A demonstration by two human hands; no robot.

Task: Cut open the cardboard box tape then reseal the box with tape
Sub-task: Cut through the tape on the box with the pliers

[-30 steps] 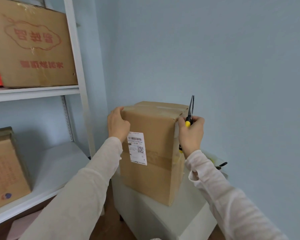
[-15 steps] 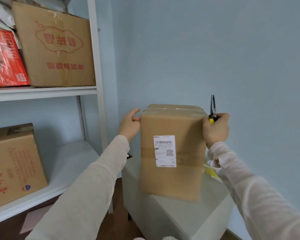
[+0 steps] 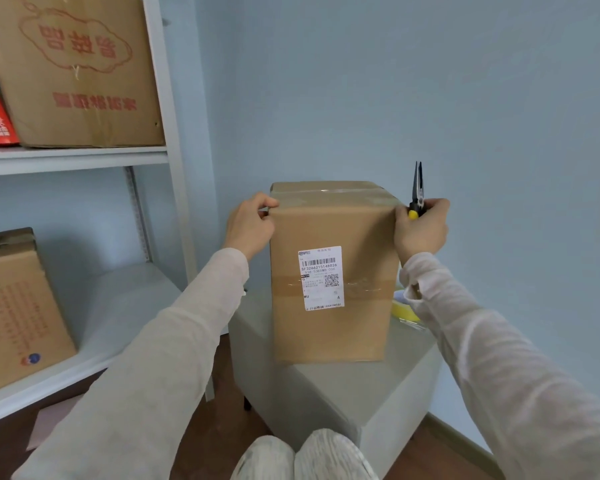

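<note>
**Box swung round, label face to the front**
A second ago the box (image 3: pixel 333 230) stood corner-on with two faces showing and the label (image 3: pixel 321 278) on the left one; now the labelled face is square to the view. The left hand (image 3: pixel 252 225) first clasped the top left edge, then opened beside the box with thumb raised, and now grips the top left corner with curled fingers. The right hand (image 3: pixel 421 226), gripping the tool (image 3: pixel 417 183), has followed the top right edge round.

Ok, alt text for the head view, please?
A person steadies a tall taped cardboard box on a grey padded stool, left hand gripping its top left edge, right hand at the top right edge holding a yellow-handled cutting tool pointing up. A white shipping label faces the camera; a white shelf with more cartons stands at left.
</note>
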